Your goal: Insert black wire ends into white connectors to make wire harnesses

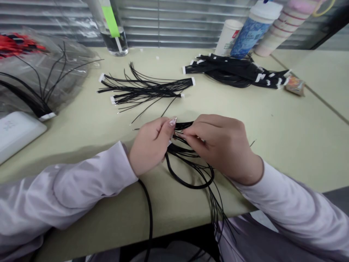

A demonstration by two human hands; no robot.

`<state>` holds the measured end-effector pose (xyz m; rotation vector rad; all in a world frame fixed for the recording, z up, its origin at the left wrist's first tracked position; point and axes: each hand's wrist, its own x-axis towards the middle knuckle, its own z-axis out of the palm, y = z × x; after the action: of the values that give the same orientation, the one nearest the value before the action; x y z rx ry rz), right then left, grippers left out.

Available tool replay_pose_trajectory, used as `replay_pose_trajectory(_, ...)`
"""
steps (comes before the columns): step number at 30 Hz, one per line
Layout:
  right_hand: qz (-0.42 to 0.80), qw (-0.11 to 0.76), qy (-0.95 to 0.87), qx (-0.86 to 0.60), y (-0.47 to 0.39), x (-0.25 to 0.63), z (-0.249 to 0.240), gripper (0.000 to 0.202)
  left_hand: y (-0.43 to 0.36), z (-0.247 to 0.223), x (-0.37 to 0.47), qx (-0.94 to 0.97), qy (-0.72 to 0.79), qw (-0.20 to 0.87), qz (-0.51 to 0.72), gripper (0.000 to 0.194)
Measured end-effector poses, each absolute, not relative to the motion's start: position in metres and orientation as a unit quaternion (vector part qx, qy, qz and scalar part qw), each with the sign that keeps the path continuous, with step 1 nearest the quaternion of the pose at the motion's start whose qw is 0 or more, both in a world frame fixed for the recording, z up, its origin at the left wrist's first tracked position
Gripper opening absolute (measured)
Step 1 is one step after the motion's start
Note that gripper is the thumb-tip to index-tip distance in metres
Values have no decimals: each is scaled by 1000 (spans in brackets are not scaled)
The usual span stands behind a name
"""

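My left hand (pixel 152 143) is closed on one end of a black wire harness (pixel 188 150), its thumb pressed on top. A bit of white, perhaps a connector, peeks out beside those fingers. Close by on the right, my right hand (pixel 220 143) pinches thin black wire of the same harness between thumb and forefinger. The fingertips hide the exact spot. Below the hands a thick black cable (pixel 191 186) loops round, and loose wires trail over the table's front edge. Just beyond lie several black wire bundles (pixel 147 87) with white connectors at their ends.
A thick pile of black harnesses (pixel 231 71) lies at the back right beside a small packet (pixel 295 86). Behind it stand a white cup (pixel 228 36), a blue tumbler (pixel 252 31) and a pink bottle (pixel 285 27). Plastic bags (pixel 68 72) and a white box (pixel 19 133) occupy the left.
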<state>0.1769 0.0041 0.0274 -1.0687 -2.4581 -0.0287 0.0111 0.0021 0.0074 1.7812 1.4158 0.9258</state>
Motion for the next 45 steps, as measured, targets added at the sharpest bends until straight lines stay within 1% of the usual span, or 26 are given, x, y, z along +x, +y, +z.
replay_pose_trajectory(7,-87,191,-913,-351,2,177,26,27,3,10,12,688,544,337,341,39)
replay_pose_trajectory(12,-132,200,-911,-336,1,177,30,28,4,8,12,712,539,315,322,41)
replay_pose_trajectory(17,-144,187,-910,-341,0,175,30,30,3,7,12,734,525,301,309,41)
replay_pose_trajectory(20,-108,161,-913,-358,6,178,31,23,3,8,14,722,536,314,303,42)
replay_pose_trajectory(22,-44,150,-913,-377,9,182,37,10,5,8,14,699,549,337,310,42)
replay_pose_trajectory(23,-11,159,-909,-386,10,185,42,3,6,7,13,684,556,347,321,43)
replay_pose_trajectory(26,34,238,-878,-414,6,195,57,25,10,3,12,622,585,379,357,43)
replay_pose_trajectory(28,40,262,-861,-434,0,199,65,26,12,-1,11,582,593,411,375,44)
replay_pose_trajectory(29,51,248,-864,-435,-3,201,66,26,14,-2,10,566,593,425,384,45)
replay_pose_trajectory(30,67,216,-873,-432,-5,202,66,28,14,-3,10,554,592,435,391,45)
replay_pose_trajectory(33,112,77,-894,-428,-6,201,60,41,15,-4,11,539,601,436,398,46)
replay_pose_trajectory(35,124,11,-890,-439,-4,199,54,39,15,-4,12,534,610,430,398,46)
replay_pose_trajectory(36,135,0,-887,-442,-3,197,52,36,15,-3,12,531,612,430,398,46)
replay_pose_trajectory(37,153,5,-886,-438,-3,195,50,31,15,-3,12,528,612,431,400,47)
replay_pose_trajectory(38,173,28,-885,-430,-3,193,48,25,15,-3,12,528,611,433,401,46)
replay_pose_trajectory(40,201,98,-886,-406,-3,189,43,16,14,-3,12,537,605,435,396,45)
replay_pose_trajectory(42,188,146,-893,-381,-4,185,37,16,14,-2,12,547,602,433,388,44)
replay_pose_trajectory(43,169,150,-899,-375,-4,183,34,18,14,-1,12,550,602,432,386,43)
replay_pose_trajectory(45,129,130,-909,-375,-4,179,29,25,14,2,13,551,606,428,383,43)
